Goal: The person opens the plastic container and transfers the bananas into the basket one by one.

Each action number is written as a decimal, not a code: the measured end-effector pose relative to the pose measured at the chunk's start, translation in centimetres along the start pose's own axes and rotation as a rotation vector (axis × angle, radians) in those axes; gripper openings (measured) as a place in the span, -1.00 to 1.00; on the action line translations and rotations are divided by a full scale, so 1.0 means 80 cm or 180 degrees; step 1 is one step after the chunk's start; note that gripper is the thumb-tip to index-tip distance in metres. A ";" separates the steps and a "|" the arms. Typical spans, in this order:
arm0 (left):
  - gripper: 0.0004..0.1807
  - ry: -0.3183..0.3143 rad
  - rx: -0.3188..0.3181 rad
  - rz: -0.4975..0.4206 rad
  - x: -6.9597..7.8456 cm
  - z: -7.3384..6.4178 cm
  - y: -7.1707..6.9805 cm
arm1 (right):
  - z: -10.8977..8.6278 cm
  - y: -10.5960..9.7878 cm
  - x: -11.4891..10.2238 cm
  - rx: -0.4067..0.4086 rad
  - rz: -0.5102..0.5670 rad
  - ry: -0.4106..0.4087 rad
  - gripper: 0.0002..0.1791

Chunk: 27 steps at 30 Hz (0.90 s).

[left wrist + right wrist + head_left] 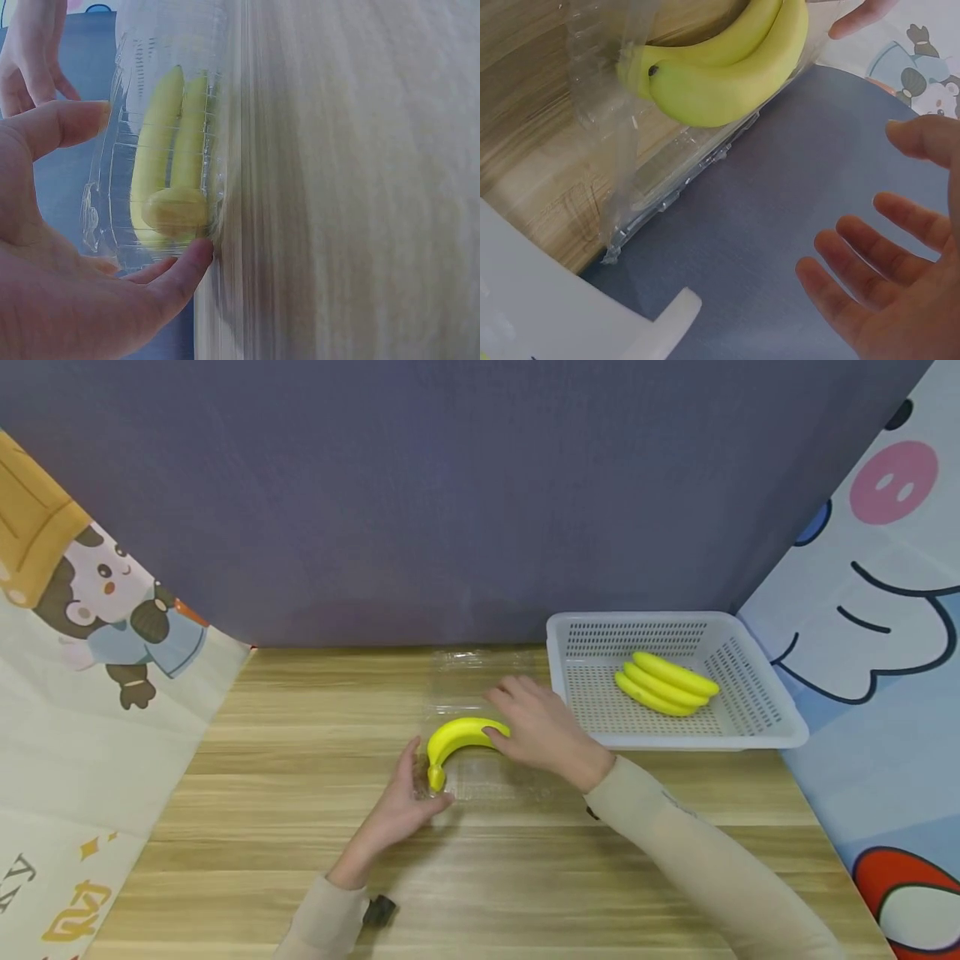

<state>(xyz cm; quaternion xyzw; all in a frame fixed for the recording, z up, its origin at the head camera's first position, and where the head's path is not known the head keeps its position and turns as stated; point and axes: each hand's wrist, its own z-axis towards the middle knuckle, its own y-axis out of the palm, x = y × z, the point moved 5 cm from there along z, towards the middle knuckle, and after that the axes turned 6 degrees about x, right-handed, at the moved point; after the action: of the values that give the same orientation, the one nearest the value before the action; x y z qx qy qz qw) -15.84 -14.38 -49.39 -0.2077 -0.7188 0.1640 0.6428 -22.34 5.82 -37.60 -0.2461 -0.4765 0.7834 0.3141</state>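
A clear plastic clamshell container (480, 781) lies on the wooden table with its lid (468, 681) folded back toward the wall. Inside are yellow bananas (459, 732); the left wrist view shows two bananas (156, 154) side by side through the plastic wall. My left hand (397, 810) holds the container's left end between thumb and fingers. Over the bananas' right end, my right hand (543, 727) hovers and hides part of them in the head view. In the right wrist view its fingers (855, 262) are spread, relaxed and apart from the bananas.
A white perforated basket (675, 742) stands at the back right, beside the container, with three bananas (663, 685) in it. A grey wall (390, 510) rises behind the table (300, 760). Printed cartoon panels (142, 610) flank both sides.
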 end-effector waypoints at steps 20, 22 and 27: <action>0.19 -0.0023 -0.0002 0.0032 -0.001 0.002 0.001 | 0.027 0.039 -0.006 -0.0397 0.0125 0.0180 -0.44; 0.19 -0.0025 0.0000 0.0037 -0.001 0.002 0.001 | 0.029 0.046 -0.007 -0.0432 0.0125 0.0171 -0.44; 0.20 -0.0029 -0.0002 0.0021 0.000 0.002 0.002 | 0.030 0.061 -0.008 -0.0571 0.0115 0.0172 -0.42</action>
<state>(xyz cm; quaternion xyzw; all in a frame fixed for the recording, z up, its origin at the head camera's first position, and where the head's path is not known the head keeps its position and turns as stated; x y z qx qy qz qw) -16.00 -14.28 -49.50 -0.2095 -0.7211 0.1668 0.6390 -24.81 2.20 -40.88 -0.3028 -0.5316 0.7362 0.2893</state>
